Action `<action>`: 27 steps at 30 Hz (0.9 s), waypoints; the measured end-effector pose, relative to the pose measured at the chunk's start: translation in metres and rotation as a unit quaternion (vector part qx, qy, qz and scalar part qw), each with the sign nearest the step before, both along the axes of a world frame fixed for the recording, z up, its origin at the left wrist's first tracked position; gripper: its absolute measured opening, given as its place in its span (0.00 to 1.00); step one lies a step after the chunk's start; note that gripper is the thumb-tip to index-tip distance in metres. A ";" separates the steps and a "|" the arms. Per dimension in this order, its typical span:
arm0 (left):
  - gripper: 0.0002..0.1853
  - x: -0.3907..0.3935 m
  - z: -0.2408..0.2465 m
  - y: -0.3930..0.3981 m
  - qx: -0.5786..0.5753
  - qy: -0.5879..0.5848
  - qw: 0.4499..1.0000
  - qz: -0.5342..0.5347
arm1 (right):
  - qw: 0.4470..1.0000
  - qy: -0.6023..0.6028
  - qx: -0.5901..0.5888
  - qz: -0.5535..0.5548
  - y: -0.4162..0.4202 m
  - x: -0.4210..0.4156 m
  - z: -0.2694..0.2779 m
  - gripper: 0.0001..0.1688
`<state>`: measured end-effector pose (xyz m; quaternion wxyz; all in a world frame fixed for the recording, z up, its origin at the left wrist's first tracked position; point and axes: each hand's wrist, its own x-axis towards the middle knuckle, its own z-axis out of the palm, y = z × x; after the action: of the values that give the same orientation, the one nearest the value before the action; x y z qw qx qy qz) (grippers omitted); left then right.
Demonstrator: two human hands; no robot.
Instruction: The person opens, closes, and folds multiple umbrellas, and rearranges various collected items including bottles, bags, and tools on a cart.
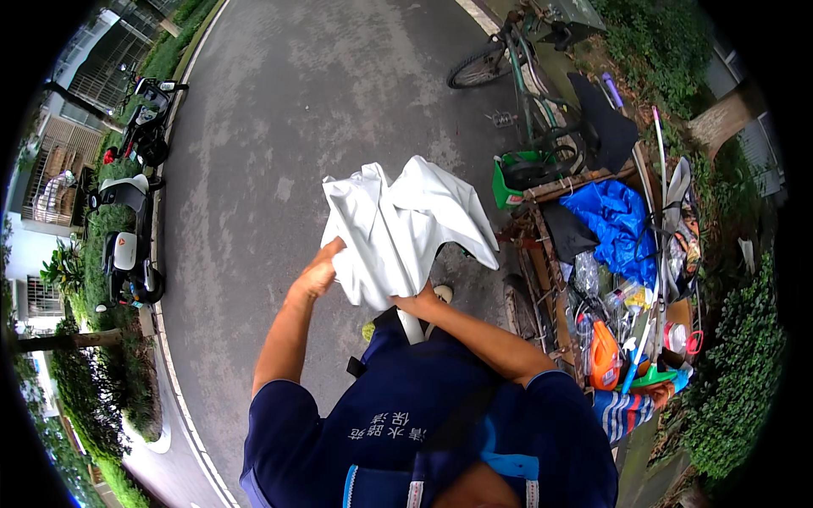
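A crumpled white sheet (pixel 406 235), perhaps plastic or coated cloth, hangs in folds in front of me, above the asphalt. My left hand (pixel 321 272) grips its left edge, the fingertips partly covered by the material. At the lower edge, close to my body, my right hand (pixel 416 301) holds the sheet. Folds hide most of the right hand's fingers. Below the sheet's right side a small dark object shows, too covered to identify. One shoe (pixel 443 293) is visible beneath my right forearm.
On the right stands a rusty cargo tricycle (pixel 540 254) with a green front frame. Its bed carries a blue tarp (pixel 613 222), an orange jug (pixel 604 355), clear plastic and long poles. A green basket (pixel 507 184) sits at its near side. Scooters (pixel 130 254) line the left kerb.
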<state>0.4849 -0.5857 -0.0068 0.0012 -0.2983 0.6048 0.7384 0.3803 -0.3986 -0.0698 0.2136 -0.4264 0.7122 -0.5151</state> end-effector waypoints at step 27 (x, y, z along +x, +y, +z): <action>0.30 -0.058 -0.053 0.051 0.040 0.150 0.985 0.074 | 0.992 -0.068 0.045 0.092 0.032 -0.010 0.007 0.24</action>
<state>0.4271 -0.5352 -0.0603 -0.1323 -0.2280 0.5442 0.7965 0.3707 -0.3664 -0.0631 0.3270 -0.4436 0.6761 -0.4890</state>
